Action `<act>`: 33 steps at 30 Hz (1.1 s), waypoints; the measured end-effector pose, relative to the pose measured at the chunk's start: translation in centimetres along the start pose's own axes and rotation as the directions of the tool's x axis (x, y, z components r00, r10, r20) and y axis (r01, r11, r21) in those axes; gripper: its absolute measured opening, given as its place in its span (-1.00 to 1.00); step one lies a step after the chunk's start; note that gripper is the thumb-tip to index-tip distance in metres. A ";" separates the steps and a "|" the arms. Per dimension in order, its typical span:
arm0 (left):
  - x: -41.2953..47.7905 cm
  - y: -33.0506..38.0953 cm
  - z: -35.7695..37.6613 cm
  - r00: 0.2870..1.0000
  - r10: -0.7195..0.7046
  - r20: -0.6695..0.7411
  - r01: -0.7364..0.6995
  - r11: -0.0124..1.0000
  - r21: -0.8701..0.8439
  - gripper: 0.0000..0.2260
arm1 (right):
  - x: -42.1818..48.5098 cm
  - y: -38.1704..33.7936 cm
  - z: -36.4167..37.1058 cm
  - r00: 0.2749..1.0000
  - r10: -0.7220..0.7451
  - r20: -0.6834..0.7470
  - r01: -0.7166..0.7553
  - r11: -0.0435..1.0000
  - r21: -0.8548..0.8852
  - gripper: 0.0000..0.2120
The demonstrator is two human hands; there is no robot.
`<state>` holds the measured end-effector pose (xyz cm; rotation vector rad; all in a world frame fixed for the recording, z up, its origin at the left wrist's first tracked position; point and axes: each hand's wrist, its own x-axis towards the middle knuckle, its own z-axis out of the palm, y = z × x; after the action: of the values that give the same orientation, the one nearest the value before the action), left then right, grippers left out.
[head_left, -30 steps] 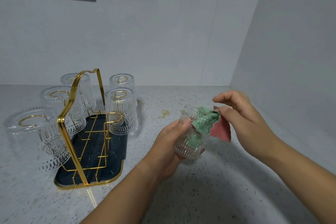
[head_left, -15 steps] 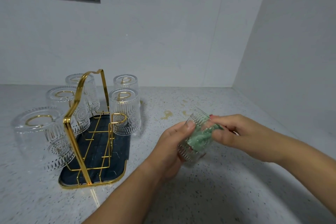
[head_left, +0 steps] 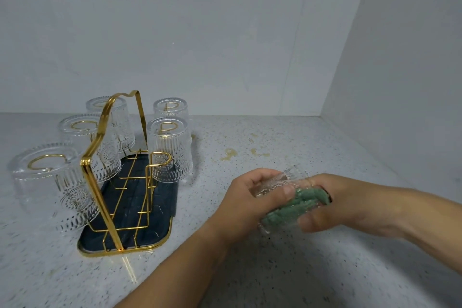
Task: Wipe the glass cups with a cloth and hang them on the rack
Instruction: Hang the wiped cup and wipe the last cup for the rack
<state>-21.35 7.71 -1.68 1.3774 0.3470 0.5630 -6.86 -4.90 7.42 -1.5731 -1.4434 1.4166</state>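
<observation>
Speckled counter [head_left: 275,270], left hand [head_left: 245,202] gripping tilted glass cup [head_left: 275,182], right hand [head_left: 350,205] clutching green cloth [head_left: 300,204] inside it

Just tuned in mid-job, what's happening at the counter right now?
A person is wiping a ribbed glass cup. The left hand holds it tilted above the speckled countertop, and the right hand pushes a green cloth into its mouth. Five more cups already hang upside down on the gold wire rack. Its near right hook is bare, so this cup looks like the last.
</observation>
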 end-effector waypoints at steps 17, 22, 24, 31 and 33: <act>-0.2 0.2 0.8 0.996 -0.077 0.045 0.082 0.987 -0.138 -0.73 | 0.6 0.9 1.6 0.875 -0.069 -0.478 0.084 0.996 0.011 -0.91; -0.2 0.8 0.6 0.985 -0.173 -0.012 0.167 0.964 -0.209 -0.65 | 1.6 0.8 2.7 0.857 -0.124 -0.500 0.058 0.988 -0.145 -0.89; -0.1 1.0 0.8 0.967 -0.255 -0.020 0.243 0.940 -0.238 -0.54 | 1.7 1.2 3.1 0.860 -0.180 -0.477 0.048 0.960 -0.277 -0.83; 0.3 1.6 0.0 0.886 -0.432 0.170 0.463 0.793 -0.397 -0.60 | 1.6 1.5 3.1 0.926 -0.301 -0.229 -0.035 0.535 -0.844 -0.63; 0.2 1.4 -0.1 0.882 -0.412 0.227 0.470 0.805 -0.363 -0.53 | 1.2 1.1 2.7 0.935 -0.307 -0.179 0.000 0.504 -0.864 -0.62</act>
<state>-21.53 8.03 -0.29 0.8773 0.3977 0.1317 -9.18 -4.67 5.26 -2.0129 -2.1676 0.2070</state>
